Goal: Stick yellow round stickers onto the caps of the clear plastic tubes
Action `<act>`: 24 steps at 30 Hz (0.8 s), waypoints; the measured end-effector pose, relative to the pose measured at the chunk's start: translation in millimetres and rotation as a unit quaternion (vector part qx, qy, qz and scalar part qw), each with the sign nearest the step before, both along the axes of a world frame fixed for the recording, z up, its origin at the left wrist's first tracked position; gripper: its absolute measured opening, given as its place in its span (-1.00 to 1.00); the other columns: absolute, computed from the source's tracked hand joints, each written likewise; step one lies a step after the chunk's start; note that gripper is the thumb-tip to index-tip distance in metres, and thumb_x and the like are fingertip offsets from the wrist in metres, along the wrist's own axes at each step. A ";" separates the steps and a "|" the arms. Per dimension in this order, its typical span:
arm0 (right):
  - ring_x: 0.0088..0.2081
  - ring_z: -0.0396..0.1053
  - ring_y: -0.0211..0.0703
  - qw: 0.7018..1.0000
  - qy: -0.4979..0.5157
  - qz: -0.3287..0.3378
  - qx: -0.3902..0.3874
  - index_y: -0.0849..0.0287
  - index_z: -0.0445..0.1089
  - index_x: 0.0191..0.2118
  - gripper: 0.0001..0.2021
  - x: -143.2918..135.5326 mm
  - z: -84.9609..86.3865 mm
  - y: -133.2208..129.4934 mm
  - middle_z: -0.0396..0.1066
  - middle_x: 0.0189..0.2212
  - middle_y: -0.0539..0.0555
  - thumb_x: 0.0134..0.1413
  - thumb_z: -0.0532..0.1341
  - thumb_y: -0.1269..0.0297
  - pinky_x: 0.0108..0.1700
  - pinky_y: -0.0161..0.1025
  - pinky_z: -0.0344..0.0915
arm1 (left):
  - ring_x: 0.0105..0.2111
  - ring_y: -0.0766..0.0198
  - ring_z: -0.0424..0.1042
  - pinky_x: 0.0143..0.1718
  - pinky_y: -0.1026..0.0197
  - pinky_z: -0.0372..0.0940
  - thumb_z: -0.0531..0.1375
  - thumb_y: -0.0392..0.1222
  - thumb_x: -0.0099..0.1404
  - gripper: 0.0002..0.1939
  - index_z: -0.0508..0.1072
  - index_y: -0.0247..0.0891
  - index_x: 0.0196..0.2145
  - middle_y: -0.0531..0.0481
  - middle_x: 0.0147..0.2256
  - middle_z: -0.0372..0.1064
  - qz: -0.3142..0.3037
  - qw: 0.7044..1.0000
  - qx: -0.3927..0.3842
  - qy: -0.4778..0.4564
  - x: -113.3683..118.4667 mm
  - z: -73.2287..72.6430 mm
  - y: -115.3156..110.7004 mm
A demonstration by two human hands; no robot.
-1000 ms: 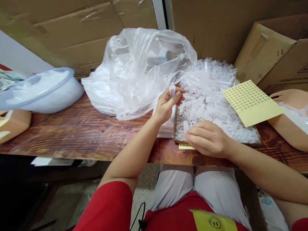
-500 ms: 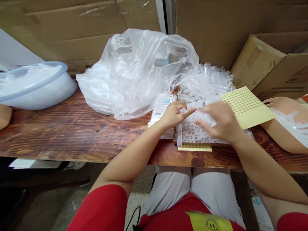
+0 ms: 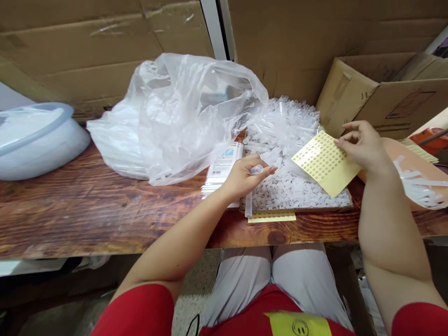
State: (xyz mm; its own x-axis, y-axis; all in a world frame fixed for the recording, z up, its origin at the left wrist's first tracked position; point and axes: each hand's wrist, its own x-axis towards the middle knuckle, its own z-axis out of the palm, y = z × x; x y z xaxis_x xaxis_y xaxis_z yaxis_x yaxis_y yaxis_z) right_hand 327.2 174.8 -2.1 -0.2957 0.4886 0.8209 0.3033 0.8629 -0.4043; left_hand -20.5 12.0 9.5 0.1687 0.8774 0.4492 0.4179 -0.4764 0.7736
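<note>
My left hand [image 3: 247, 175] is closed around a clear plastic tube [image 3: 256, 170], its round end showing by the thumb; the index finger points right. Below that hand, a translucent tube length [image 3: 248, 206] stands out at the tray's left edge; whether it is the same tube I cannot tell. At the right, my right hand [image 3: 362, 144] has thumb and fingers pinched at the upper right edge of a yellow sticker sheet [image 3: 345, 175] with rows of small round dots. The sheet lies tilted over a shallow tray [image 3: 315, 210] heaped with small white plastic pieces [image 3: 280, 191].
Behind the tray, clear tubes [image 3: 297, 114] are piled by a large plastic bag [image 3: 175, 116]. Printed cards [image 3: 222, 168] are stacked left of the tray. A blue-rimmed basin [image 3: 45, 140] stands far left, an orange scoop-like container [image 3: 399, 154] right, and a cardboard box [image 3: 385, 100] behind.
My right hand has moved right, from beside the left hand to the sticker sheet, which has turned slightly. My left hand keeps its hold on the tube. The camera view has shifted.
</note>
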 end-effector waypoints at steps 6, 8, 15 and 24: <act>-0.39 0.53 -0.28 0.971 0.203 0.004 -0.124 0.00 0.39 -0.22 -0.80 -26.3 17.1 -26.4 0.51 -0.45 -0.02 0.10 0.42 0.29 -0.32 -0.36 0.43 | -0.31 0.24 0.45 -0.15 0.15 0.30 0.35 0.06 0.25 -0.73 0.60 -0.21 -0.36 -0.03 -0.35 0.52 -0.006 0.999 -0.017 -0.049 8.9 5.5 -8.3; -0.41 0.47 -0.23 0.960 0.261 -0.006 -0.101 -0.01 0.37 -0.25 -0.69 -43.9 14.6 -31.0 0.46 -0.45 -0.04 -0.02 0.51 0.24 -0.28 -0.23 0.48 | -0.23 0.22 0.46 -0.12 0.16 0.31 0.36 0.02 0.23 -0.74 0.61 -0.21 -0.26 -0.06 -0.27 0.54 0.005 0.996 -0.061 -0.072 13.3 7.7 -12.0; -0.31 0.46 -0.18 0.962 0.258 -0.024 -0.087 0.04 0.36 -0.22 -0.66 -99.5 15.8 -70.3 0.41 -0.36 -0.04 -0.02 0.49 0.13 -0.20 -0.13 0.47 | -0.38 0.28 0.41 -0.32 0.22 0.25 0.37 0.07 0.17 -0.68 0.57 -0.27 -0.34 -0.04 -0.37 0.51 -0.039 0.978 -0.165 -0.121 25.0 9.1 -21.1; -0.36 0.46 -0.26 0.979 0.196 -0.034 -0.033 0.06 0.35 -0.23 -0.80 -120.3 20.7 -96.2 0.41 -0.34 -0.05 0.16 0.40 0.24 -0.32 -0.26 0.45 | -0.29 0.19 0.50 -0.19 0.16 0.36 0.42 -0.07 0.07 -0.74 0.55 -0.32 -0.37 -0.11 -0.29 0.57 -0.087 0.952 -0.259 -0.140 24.5 6.0 -21.1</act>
State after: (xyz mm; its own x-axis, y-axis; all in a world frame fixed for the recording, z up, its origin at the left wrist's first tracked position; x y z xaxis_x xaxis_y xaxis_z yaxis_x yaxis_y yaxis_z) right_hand 206.9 78.6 18.7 0.0714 0.5515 0.8311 0.1699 0.8143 -0.5550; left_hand 4.0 -9.1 15.5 0.2686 0.9632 0.0132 0.1114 -0.0447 0.9928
